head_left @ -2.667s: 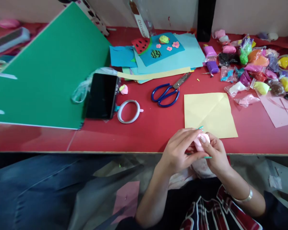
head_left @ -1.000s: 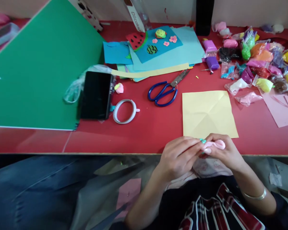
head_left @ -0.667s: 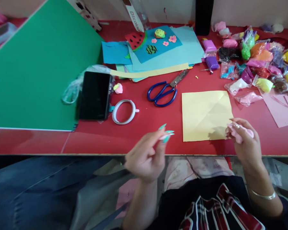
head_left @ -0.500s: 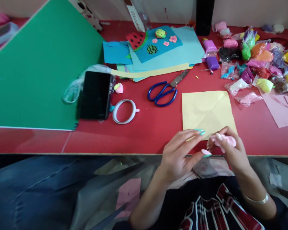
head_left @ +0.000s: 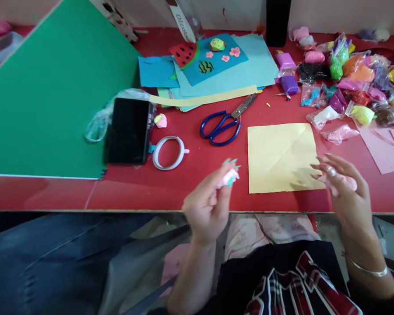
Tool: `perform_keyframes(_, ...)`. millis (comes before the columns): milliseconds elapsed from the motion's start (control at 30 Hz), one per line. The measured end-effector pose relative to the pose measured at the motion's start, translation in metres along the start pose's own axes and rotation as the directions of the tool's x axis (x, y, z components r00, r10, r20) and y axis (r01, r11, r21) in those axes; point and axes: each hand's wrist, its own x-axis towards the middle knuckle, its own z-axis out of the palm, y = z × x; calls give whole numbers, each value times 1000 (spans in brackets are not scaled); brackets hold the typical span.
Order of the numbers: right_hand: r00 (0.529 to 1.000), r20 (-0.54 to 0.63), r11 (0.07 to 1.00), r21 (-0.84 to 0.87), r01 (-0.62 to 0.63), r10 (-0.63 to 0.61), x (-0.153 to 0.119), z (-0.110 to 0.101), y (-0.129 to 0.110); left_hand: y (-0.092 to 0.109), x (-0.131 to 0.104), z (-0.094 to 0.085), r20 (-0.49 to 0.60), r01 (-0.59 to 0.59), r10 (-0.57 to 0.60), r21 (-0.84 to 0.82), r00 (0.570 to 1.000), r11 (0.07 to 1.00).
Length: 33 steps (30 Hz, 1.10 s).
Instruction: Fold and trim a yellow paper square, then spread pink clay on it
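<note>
My left hand (head_left: 205, 205) is raised over the table's front edge, its fingertips pinched on a small piece of pale pink clay (head_left: 230, 177). Off to the right, my right hand (head_left: 354, 201) has its fingers curled round another lump of pink clay (head_left: 347, 183). Between them a creased square of yellow paper (head_left: 279, 159) lies flat, with my right fingertips over its right edge. Blue-handled scissors (head_left: 221, 127) rest with slightly parted blades beyond my left hand. A white tape ring (head_left: 169, 153) lies to their left.
Bagged coloured clay (head_left: 354, 74) is heaped at the back right. Paper sheets (head_left: 262, 65) bear a clay-decorated blue card (head_left: 197, 76). A black phone-like device (head_left: 129, 131) lies beside a large green board (head_left: 62, 100). Pink paper (head_left: 382, 151) is at right.
My hands have moved apart, left to the left and right to the right. A piece of pink clay is now in my left fingers, which were spread before.
</note>
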Motion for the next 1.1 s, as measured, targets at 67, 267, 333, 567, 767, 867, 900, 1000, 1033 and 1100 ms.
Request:
perform_keyframes(67,989,141,993,-100,69,-55,-1,-2,-6,1,5,4,226,-90,101,-59,969,994)
perform_keyframes(267,888,428,951,-168,260,-167,37,16,-40,16,29,13,560,-152,167,-74,811,986)
perform_keyframes(333,863,494,981,-87,173,-109,65,37,-40,15,36,21,591,-278,191,59,784,959)
perform_keyframes(567,829,555,959,196,-205,63,112,103,12,-10,34,56,676,-763,392,417,623,494)
perform_keyframes(767,847,531,992,112,-64,-6,98,103,24,-4,-18,66,663,-623,236,437,711,649)
perform_keyframes(867,827,563,997,66,-32,-11,99,103,24,-1,-26,74,746,-629,212,332,631,703)
perform_keyframes(900,825,565,997,72,-34,-13,100,103,24,-2,-24,75,773,-650,235,282,590,706)
perform_keyframes(1000,826,563,988,131,-85,-4,104,103,24,-8,-12,68,774,-674,255,279,580,684)
perform_keyframes(1033,826,564,984,145,-101,2,104,103,25,-9,-9,63,763,-672,246,309,597,673)
perform_keyframes(1100,822,569,981,154,-116,8,105,103,25,-8,-7,53,762,-691,265,309,591,653)
